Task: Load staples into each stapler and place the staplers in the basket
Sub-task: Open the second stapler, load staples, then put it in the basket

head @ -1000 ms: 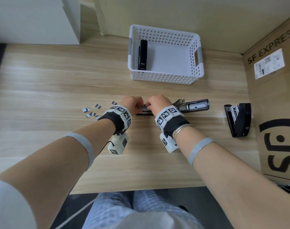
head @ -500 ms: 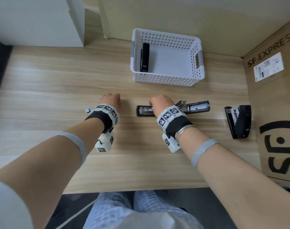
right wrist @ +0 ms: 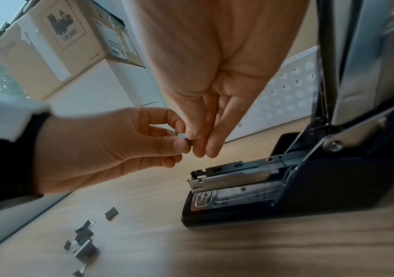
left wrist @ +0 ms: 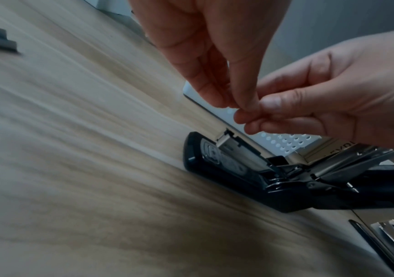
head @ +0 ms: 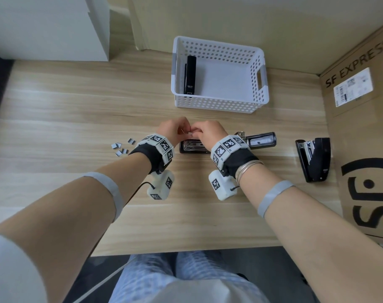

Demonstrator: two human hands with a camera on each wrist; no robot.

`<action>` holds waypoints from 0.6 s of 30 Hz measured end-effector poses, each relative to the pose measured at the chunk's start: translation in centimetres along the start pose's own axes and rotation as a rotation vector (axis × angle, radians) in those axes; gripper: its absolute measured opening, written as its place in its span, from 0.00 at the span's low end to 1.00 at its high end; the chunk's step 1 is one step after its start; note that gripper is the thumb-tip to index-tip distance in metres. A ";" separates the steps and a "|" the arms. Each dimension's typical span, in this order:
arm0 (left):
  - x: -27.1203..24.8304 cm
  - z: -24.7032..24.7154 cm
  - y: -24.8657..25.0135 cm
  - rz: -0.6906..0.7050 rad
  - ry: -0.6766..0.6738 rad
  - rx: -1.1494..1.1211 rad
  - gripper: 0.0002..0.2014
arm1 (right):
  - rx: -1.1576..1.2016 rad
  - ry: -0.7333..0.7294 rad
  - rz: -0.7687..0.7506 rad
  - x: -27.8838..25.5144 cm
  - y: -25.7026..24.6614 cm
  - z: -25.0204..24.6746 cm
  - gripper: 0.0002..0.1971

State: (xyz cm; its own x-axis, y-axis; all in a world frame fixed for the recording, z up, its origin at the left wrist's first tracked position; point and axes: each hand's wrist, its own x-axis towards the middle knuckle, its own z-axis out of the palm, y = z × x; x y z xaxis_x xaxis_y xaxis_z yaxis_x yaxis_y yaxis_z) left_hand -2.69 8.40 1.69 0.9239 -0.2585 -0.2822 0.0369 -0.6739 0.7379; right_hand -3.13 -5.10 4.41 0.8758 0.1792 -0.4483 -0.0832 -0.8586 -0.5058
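Observation:
An opened black stapler (head: pixel 192 147) lies flat on the wooden table, its metal magazine (right wrist: pixel 229 176) exposed and its lid (head: pixel 260 141) folded out to the right. Just above its front end my left hand (head: pixel 181 131) and right hand (head: pixel 196 133) meet. Both pinch one short staple strip (right wrist: pixel 186 140) between their fingertips. A little pile of loose staple strips (head: pixel 120 147) lies to the left. A second black stapler (head: pixel 315 158) lies half open on the right. The white basket (head: pixel 219 106) behind holds one closed black stapler (head: pixel 190 75).
A large cardboard box (head: pixel 365 132) walls off the right side of the table. A white cabinet (head: pixel 48 27) stands at the back left. The table's front edge runs just above my knees.
My left hand went left to the loose staples and has come back with a strip. My right hand has lifted off the stapler to meet it.

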 end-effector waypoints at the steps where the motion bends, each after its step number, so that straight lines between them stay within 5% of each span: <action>1: 0.1 0.0 0.0 0.006 0.005 0.014 0.09 | 0.010 0.009 0.003 0.0 0.0 0.0 0.13; 9: 0.3 0.3 0.4 0.049 -0.017 0.119 0.05 | -0.009 -0.018 0.009 0.0 0.2 -0.4 0.10; 18: 0.0 1.3 0.1 0.040 -0.068 0.161 0.04 | -0.336 -0.054 -0.031 -0.7 0.5 -0.1 0.11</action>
State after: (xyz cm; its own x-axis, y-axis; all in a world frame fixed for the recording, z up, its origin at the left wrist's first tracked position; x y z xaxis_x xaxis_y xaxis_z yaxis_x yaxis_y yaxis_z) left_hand -3.19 7.41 0.96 0.8954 -0.3299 -0.2991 -0.0663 -0.7629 0.6431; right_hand -3.71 -5.71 4.53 0.8481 0.2252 -0.4795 0.1125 -0.9611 -0.2524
